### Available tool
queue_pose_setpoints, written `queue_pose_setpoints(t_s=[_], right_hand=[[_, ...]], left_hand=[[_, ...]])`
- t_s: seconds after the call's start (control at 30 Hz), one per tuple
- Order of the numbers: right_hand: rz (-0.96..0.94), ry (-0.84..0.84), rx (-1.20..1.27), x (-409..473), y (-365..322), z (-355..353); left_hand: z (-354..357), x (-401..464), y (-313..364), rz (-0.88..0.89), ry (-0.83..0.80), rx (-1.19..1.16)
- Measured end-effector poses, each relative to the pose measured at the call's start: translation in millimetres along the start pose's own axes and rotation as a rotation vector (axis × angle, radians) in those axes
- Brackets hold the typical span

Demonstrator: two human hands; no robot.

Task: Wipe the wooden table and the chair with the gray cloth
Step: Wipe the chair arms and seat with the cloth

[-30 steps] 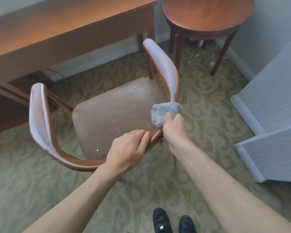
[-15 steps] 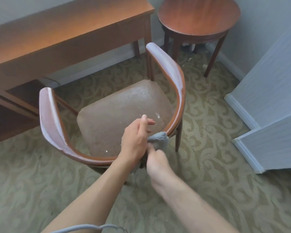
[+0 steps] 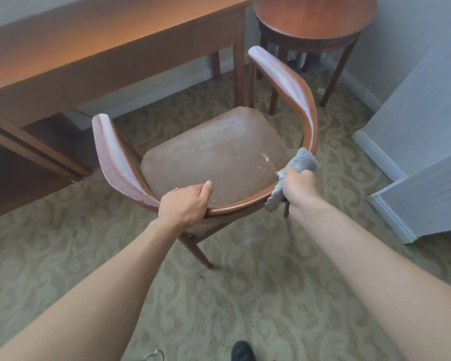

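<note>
A wooden chair with a curved rail and a dusty brown seat stands on the carpet below me. My left hand grips the back rail near its middle. My right hand holds the gray cloth bunched against the rail where it bends into the right arm; a loose corner hangs below the rail. Both chair arms carry a pale dusty film. The long wooden table runs across the upper left, beyond the chair.
A round wooden side table stands at the upper right, close to the chair's right arm. A white panel with baseboard juts in on the right. Patterned carpet covers the floor, and my dark shoe shows at the bottom edge.
My right hand has carried the cloth to the right along the back rail, away from my left hand. My left hand keeps gripping the rail near its middle.
</note>
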State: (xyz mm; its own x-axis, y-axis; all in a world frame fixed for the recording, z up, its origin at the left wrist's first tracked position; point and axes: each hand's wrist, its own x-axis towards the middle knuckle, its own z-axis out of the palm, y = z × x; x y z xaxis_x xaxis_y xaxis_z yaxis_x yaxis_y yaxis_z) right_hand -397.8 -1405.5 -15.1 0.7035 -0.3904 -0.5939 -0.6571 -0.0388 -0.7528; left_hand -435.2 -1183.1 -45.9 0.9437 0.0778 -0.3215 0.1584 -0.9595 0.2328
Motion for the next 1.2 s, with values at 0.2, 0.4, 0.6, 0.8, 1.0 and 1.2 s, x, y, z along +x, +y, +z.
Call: queue_pose_setpoints(t_s=[0.2, 0.4, 0.6, 0.8, 1.0, 1.2], right_hand=[[-0.021, 0.108, 0.107, 2, 6, 8], [0.008, 0.131, 0.262, -18, 15, 31], [0.043, 0.191, 0.300, -47, 33, 59], [0.093, 0.103, 0.346, -84, 55, 95], [0.188, -0.107, 0.471, -128, 80, 140], [0.053, 0.119, 0.246, -108, 67, 100]], left_hand=[[-1, 0, 1, 0.024, 0.043, 0.011], [2, 1, -1, -0.001, 0.076, -0.001], [4, 2, -2, -0.006, 0.076, -0.014], [7, 3, -5, 0.057, 0.079, -0.036], [-2, 2, -17, 0.203, -0.095, -0.260], [-21, 15, -59, 0.401, -0.157, -0.036]])
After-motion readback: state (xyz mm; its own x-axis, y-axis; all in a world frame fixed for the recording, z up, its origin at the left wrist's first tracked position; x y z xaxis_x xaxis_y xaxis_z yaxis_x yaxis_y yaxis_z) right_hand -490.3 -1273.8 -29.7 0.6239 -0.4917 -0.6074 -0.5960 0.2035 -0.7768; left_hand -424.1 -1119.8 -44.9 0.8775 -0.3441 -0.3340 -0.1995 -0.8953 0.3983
